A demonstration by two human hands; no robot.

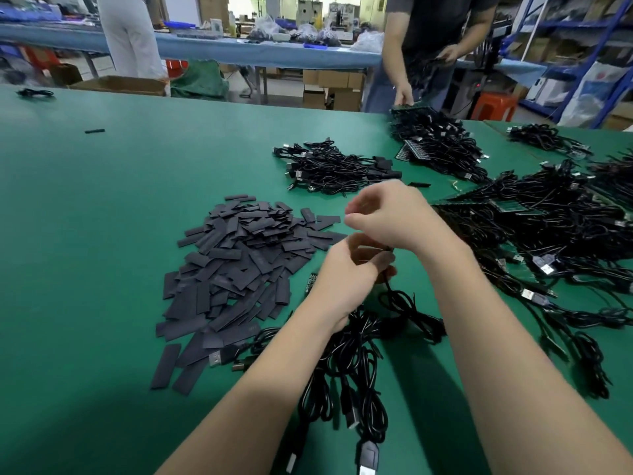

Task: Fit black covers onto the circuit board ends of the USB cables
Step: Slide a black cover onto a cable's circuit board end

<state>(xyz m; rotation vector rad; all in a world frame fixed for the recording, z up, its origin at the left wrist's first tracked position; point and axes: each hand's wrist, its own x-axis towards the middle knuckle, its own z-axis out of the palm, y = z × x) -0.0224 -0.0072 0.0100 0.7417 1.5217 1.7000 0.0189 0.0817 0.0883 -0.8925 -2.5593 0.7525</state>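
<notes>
Green matting covers the worktop [102, 234] in the head view, the only 1 supplied. A heap of flat black covers [236, 269] lies left of centre, with 1 bare circuit board [312, 281] peeping out just beside the left wrist. The left hand [346, 272] is seen with fingers curled, pinching a thin black USB cable [394, 296] that trails down into a loose bundle below. The right hand [387, 214] is held just above it, blurred, fingers curled; whether anything is pinched there cannot be told. Finished-looking cables [329, 166] are piled further back, unfinished ones [548, 217] to the right.

The step is judged to be feeding a cover over a board end. It is best done with the cover squeezed open, the board kept straight to its mouth, and the cable steadied close behind the board
</notes>
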